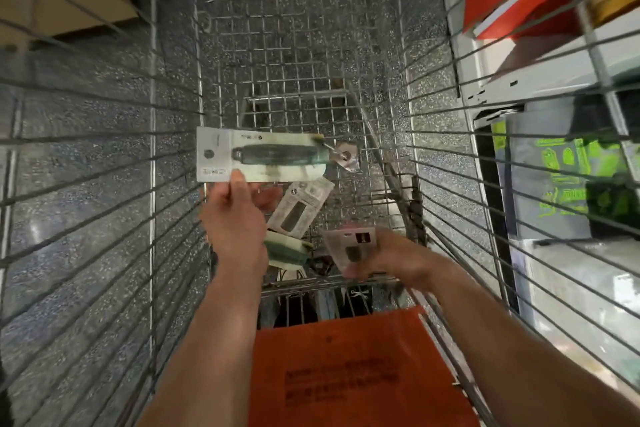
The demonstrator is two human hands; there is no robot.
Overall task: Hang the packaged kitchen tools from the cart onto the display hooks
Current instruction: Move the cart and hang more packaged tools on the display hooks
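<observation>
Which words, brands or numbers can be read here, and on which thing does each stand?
No text can be read.
Print on long package, left hand: blurred.
Label on small package, right hand: blurred.
Lines on orange flap: blurred.
The green markings, right side: blurred.

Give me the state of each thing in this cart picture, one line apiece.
left hand: grips the long green-handled package, held level.
right hand: holds the small pink package.
white package: lying loose in the cart.
green package: lying loose, partly hidden.
</observation>
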